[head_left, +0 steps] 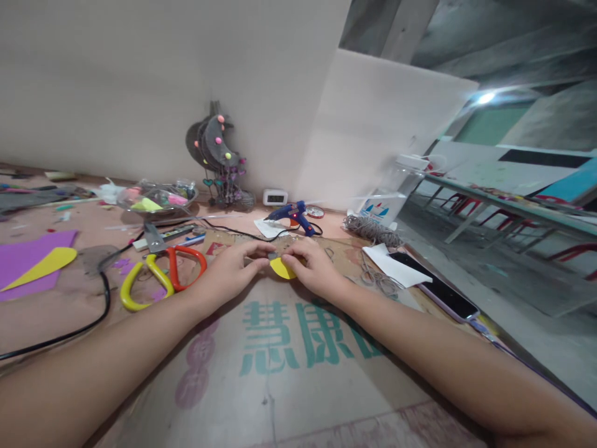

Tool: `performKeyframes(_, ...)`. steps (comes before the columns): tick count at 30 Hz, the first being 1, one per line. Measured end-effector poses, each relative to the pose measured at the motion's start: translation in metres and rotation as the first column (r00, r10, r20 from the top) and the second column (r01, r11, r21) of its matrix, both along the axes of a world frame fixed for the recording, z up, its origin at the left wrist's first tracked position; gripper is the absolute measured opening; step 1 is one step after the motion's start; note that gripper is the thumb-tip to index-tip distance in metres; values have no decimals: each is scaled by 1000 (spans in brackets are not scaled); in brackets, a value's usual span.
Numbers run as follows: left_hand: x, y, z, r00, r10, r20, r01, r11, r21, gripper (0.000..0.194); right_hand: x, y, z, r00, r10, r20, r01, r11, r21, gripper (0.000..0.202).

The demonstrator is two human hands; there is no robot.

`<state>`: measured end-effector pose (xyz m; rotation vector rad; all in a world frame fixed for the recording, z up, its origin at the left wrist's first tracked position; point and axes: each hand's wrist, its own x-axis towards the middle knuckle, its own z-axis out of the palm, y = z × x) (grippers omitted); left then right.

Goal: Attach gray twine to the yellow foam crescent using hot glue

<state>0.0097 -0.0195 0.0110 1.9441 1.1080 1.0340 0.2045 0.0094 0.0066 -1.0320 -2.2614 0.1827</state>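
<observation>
In the middle of the work surface, my right hand [314, 264] pinches a small yellow foam-like piece [282, 269] with a rounded edge. My left hand [240, 264] faces it, thumb and fingertips closed on a small grey piece [272, 255] that touches or nearly touches the yellow one. Left of that hand lie scissors [147, 283] with yellow and orange handles. Beyond both hands a blue glue gun [298, 218] rests with its red light on, over a white scrap of paper [269, 229].
A moon-shaped ornament [215, 146] leans on the wall beside a small digital clock [275, 197]. Purple sheet [28, 258] and a black cord [105, 305] lie left. Grey twine [373, 230], white paper [396, 266] and a phone [448, 295] lie right.
</observation>
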Motion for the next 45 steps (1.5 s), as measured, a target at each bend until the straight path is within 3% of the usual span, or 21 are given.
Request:
performKeyframes(9,-1,-1,1,997,49,-58,-47,999,23,28,0,0,-1,1000,0,5,-1,1000,9,18)
performKeyframes(15,-1,2,-3,996,78,-40,-76,996,41,42,0,3,-3,1000,-26,-15,26,1000,11,17)
performKeyframes(25,-1,2,3,982,157,-101,-155,988,29,26,-2,-6,3,989,51,136,-75,981,179,24)
performKeyframes(31,-2,4,0,983,134,-126,-132,991,24,24,1,-3,1,1000,7,11,-9,977,211,20)
performKeyframes(35,-3,7,-2,989,109,-101,-110,994,-10,24,4,4,3,977,-64,-203,88,989,116,17)
performKeyframes(39,-4,8,-4,996,66,-55,-69,997,-40,24,8,15,2,896,-180,-405,154,983,-95,19)
performKeyframes(42,-5,9,-5,999,47,-13,-48,998,-50,26,10,20,2,836,-242,-492,110,953,-282,26)
performKeyframes(45,-7,11,-6,999,9,37,-6,997,-75,27,9,18,3,795,-262,-547,54,929,-367,29)
